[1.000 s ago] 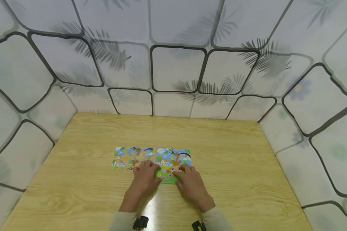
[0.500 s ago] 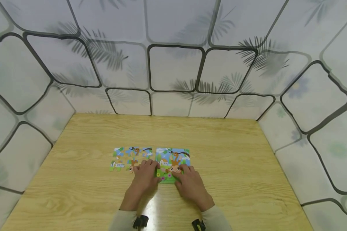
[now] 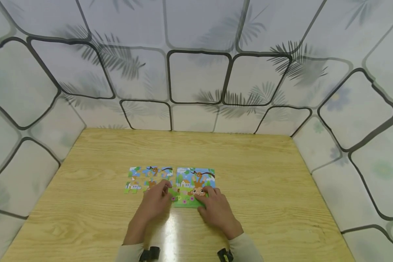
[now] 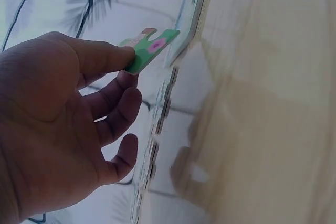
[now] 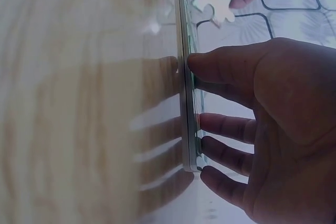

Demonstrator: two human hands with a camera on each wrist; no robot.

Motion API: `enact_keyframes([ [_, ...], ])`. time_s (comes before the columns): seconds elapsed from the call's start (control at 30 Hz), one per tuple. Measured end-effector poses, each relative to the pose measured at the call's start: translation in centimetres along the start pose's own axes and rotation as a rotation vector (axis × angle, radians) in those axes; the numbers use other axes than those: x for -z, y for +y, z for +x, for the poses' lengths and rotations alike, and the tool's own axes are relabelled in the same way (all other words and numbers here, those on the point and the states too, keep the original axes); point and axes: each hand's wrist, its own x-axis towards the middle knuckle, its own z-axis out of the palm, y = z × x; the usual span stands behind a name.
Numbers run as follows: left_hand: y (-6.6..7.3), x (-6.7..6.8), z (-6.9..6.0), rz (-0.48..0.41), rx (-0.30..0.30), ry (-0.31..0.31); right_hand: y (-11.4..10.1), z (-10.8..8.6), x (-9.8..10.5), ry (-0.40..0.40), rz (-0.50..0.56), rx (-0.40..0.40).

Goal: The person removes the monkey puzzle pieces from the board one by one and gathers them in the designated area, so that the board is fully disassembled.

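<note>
Green with a pink flower, the puzzle piece (image 4: 156, 45) was pinched in your left grip (image 3: 155, 199), thumb clamped against fingertip at one end of it, while your other fingers hung loosely bent and held nothing. It tilted out beyond the fingertips, raised off the bench (image 3: 265, 174), just beside the near left corner of the puzzle board (image 3: 190, 173); whether piece and board touched, you could not tell from these views. Your right grip (image 3: 216, 207) stood with its fingers apart, clasping nothing, the fingertips resting on the right part of the board. The board lay flat between your two grips, and the loose pieces (image 3: 132, 186) spread beyond and to the left of your left grip.

Handling the piece well, it seemed, called for a light pinch near its margin, so that the notch and tabs stayed free and the card did not bend. Your wrist was best kept high enough for the slack fingers to clear the loose pieces, which a low sweep could have scattered. Levelling the piece before any contact looked wise, since a tilted tab might have snagged the board's edge. Your right fingertips did most good pressing lightly straight down, as a sideways push could have slid the board.
</note>
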Motion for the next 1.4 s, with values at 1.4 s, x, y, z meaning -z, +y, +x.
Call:
enact_keyframes([
  [1.4, -6.3, 7.6, -5.5, 0.216, 0.416, 0.060, 0.1, -0.2, -0.1, -0.027, 0.059, -0.017],
])
